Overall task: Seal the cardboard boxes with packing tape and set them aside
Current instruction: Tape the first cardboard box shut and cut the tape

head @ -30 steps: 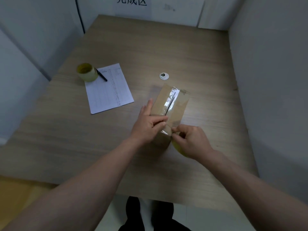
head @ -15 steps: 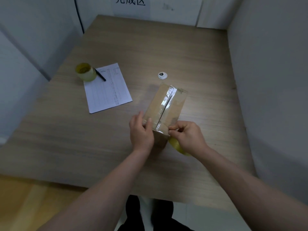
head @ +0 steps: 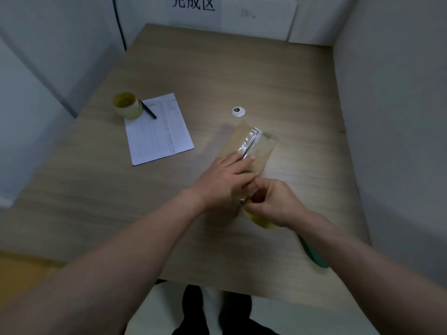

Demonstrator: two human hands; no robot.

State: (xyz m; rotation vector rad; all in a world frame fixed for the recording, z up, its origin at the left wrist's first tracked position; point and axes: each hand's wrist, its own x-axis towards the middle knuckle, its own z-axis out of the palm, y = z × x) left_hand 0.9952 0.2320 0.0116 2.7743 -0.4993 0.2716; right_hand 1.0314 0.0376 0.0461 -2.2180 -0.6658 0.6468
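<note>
My left hand [head: 226, 181] lies palm down on the top of the cardboard box [head: 251, 151], fingers straight and pointing away from me along the strip of clear tape [head: 250, 141] that runs down the box's middle seam; it presses flat and grasps nothing. My left forearm comes in from the lower left, angled up toward the box. My right hand [head: 274, 203] sits at the near end of the box, just beside my left, with the fingers curled in and the thumb tucked against them, gripping the yellowish roll of packing tape [head: 262, 221], whose lower edge shows under my palm. My right forearm reaches in from the lower right. The box lies flat on the wooden table [head: 217, 68], right of centre, its long side slanting away to the right. Farther left on the table lie a sheet of paper [head: 159, 131], a black pen [head: 148, 109] and a second tape roll [head: 127, 105]; a small round white cap [head: 238, 111] sits just beyond the box
</note>
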